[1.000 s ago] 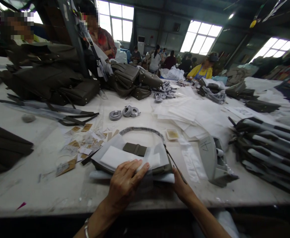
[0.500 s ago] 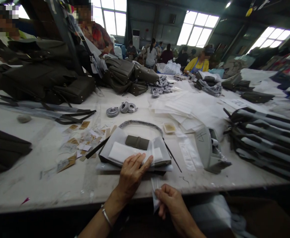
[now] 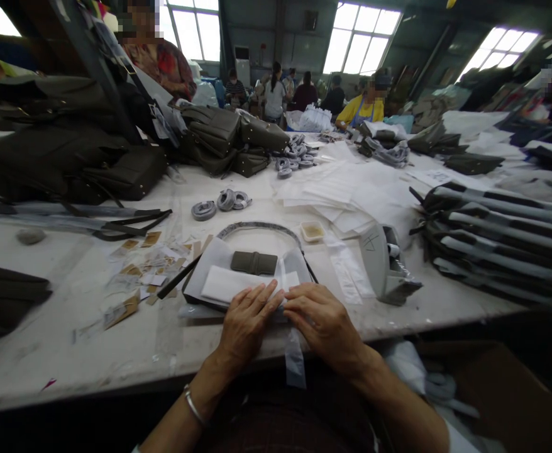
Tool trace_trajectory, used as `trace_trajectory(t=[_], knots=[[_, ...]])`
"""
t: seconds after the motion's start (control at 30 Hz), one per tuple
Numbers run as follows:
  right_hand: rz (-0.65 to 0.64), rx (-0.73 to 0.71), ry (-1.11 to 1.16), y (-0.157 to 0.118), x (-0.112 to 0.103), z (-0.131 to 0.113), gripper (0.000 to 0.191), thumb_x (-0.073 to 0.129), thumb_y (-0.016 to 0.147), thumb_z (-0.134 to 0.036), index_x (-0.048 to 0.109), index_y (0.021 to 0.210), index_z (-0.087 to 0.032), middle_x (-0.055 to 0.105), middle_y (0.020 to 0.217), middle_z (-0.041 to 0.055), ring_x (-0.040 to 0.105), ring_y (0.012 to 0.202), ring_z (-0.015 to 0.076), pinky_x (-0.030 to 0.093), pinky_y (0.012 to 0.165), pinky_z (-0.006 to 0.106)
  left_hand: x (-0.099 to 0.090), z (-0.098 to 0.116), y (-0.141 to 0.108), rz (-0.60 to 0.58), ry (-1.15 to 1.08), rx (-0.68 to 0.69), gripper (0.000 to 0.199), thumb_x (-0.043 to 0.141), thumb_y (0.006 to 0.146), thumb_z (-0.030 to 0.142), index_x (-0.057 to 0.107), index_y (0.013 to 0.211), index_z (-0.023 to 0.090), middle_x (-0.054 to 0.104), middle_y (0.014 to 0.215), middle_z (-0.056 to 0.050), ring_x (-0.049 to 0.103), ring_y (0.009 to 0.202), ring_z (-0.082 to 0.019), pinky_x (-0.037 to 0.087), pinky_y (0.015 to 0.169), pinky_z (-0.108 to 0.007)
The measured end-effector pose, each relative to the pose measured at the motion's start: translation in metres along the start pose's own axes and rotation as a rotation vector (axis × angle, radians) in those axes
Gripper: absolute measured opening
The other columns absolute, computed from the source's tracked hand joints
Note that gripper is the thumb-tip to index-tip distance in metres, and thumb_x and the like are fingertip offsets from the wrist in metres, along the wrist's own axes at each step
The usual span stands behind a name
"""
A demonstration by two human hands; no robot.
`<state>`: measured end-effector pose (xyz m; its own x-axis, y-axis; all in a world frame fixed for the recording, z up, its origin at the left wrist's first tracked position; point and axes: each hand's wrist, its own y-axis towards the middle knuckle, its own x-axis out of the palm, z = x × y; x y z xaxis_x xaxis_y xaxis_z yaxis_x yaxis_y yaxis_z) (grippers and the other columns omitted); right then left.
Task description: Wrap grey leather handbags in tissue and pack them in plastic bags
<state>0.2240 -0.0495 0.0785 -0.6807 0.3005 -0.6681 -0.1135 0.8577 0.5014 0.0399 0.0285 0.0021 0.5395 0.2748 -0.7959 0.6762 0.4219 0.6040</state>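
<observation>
Bag: I have the bag (image 3: 190,292) lying near the front edge of the tabletop (image 3: 115,362), its wrapped handle (image 3: 259,225) arched behind it; my hands cover part of its front.
On the bag: Paper (image 3: 210,257) lies under a folded white pad (image 3: 224,285) and a small dark piece (image 3: 254,263); the pad's right part is partly hidden by my fingers.
Left hand: My left hand (image 3: 244,324) lies palm down on the pad's front, fingers extended and slightly spread, a bracelet (image 3: 193,406) at the wrist.
Right hand: My right hand (image 3: 329,322) is beside it, fingers bent at the bag's front; I cannot tell whether they pinch anything.
Clear strip: The strip (image 3: 295,363) hangs over the front edge below my hands, its upper end hard to make out.
Right of the bag: I see flat clear sleeves (image 3: 349,270), a grey dispenser (image 3: 375,261) and, behind them, a small dish (image 3: 312,232).
Left of the bag: Loose tags (image 3: 151,270) lie scattered, too small to read; a dark item (image 3: 7,296) is cut off by my view.
Farther back: Grey coils (image 3: 204,211) and white sheets (image 3: 342,198).
Right edge: The wrapped stack (image 3: 497,245) runs out of view, blurred.
</observation>
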Motion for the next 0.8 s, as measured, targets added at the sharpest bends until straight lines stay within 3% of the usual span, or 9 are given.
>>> trace_trajectory(t=[0.07, 0.17, 0.37, 0.5, 0.63, 0.7, 0.8], knots=[[-0.055, -0.085, -0.028, 0.003, 0.012, 0.014, 0.017, 0.055, 0.092, -0.016, 0.07, 0.099, -0.023, 0.072, 0.104, 0.0063, 0.065, 0.102, 0.0194, 0.046, 0.104, 0.042, -0.002, 0.0, 0.0, -0.01, -0.041, 0.008, 0.045, 0.042, 0.093, 0.013, 0.053, 0.136, 0.021, 0.06, 0.134, -0.008, 0.055, 0.123, -0.021, 0.041, 0.103, -0.039], [-0.065, -0.129, -0.042, -0.004, 0.023, 0.034, 0.018, 0.056, 0.092, -0.015, 0.07, 0.1, -0.023, 0.072, 0.106, 0.0063, 0.065, 0.104, 0.0185, 0.048, 0.104, 0.042, -0.009, 0.0, 0.0, -0.057, -0.152, -0.006, 0.052, 0.043, 0.088, 0.01, 0.049, 0.139, 0.018, 0.06, 0.134, -0.009, 0.052, 0.128, -0.021, 0.038, 0.108, -0.041], [-0.005, -0.247, -0.075, -0.023, 0.013, 0.04, 0.026, 0.054, 0.091, -0.011, 0.067, 0.11, -0.023, 0.072, 0.109, 0.0069, 0.063, 0.113, 0.0209, 0.048, 0.104, 0.045, -0.022, -0.003, 0.001, -0.183, -0.305, 0.003, 0.045, 0.046, 0.095, 0.021, 0.047, 0.14, 0.019, 0.057, 0.138, -0.008, 0.045, 0.135, -0.022, 0.035, 0.111, -0.045], [-0.107, -0.303, -0.137, -0.057, 0.005, 0.028, 0.032, 0.058, 0.088, -0.011, 0.063, 0.117, -0.023, 0.072, 0.111, 0.0063, 0.061, 0.115, 0.022, 0.048, 0.104, 0.044, -0.017, -0.002, 0.002, -0.11, -0.287, 0.022, 0.037, 0.046, 0.098, 0.022, 0.053, 0.134, 0.022, 0.059, 0.135, -0.006, 0.046, 0.134, -0.022, 0.033, 0.112, -0.046], [-0.219, -0.258, -0.229, -0.09, 0.018, 0.029, 0.036, 0.053, 0.091, -0.017, 0.06, 0.126, -0.021, 0.068, 0.12, 0.0088, 0.06, 0.114, 0.0251, 0.052, 0.097, 0.044, -0.011, 0.003, 0.005, -0.001, -0.263, -0.008, 0.032, 0.045, 0.098, 0.018, 0.059, 0.127, 0.022, 0.066, 0.126, -0.005, 0.055, 0.126, -0.019, 0.037, 0.109, -0.042], [-0.166, -0.237, -0.253, -0.094, 0.03, 0.033, 0.036, 0.049, 0.091, -0.015, 0.06, 0.125, -0.02, 0.067, 0.122, 0.0097, 0.06, 0.114, 0.0255, 0.052, 0.095, 0.046, -0.01, 0.007, 0.006, 0.023, -0.234, -0.02, 0.031, 0.047, 0.098, 0.019, 0.059, 0.126, 0.021, 0.067, 0.124, -0.005, 0.057, 0.123, -0.02, 0.037, 0.109, -0.042], [-0.042, -0.227, -0.172, -0.087, 0.044, 0.038, 0.028, 0.049, 0.091, -0.011, 0.066, 0.111, -0.022, 0.072, 0.107, 0.007, 0.063, 0.107, 0.0222, 0.053, 0.092, 0.041, -0.005, 0.016, 0.005, 0.05, -0.154, 0.002, 0.034, 0.046, 0.097, 0.018, 0.058, 0.129, 0.019, 0.066, 0.127, -0.007, 0.054, 0.126, -0.022, 0.033, 0.112, -0.045]])
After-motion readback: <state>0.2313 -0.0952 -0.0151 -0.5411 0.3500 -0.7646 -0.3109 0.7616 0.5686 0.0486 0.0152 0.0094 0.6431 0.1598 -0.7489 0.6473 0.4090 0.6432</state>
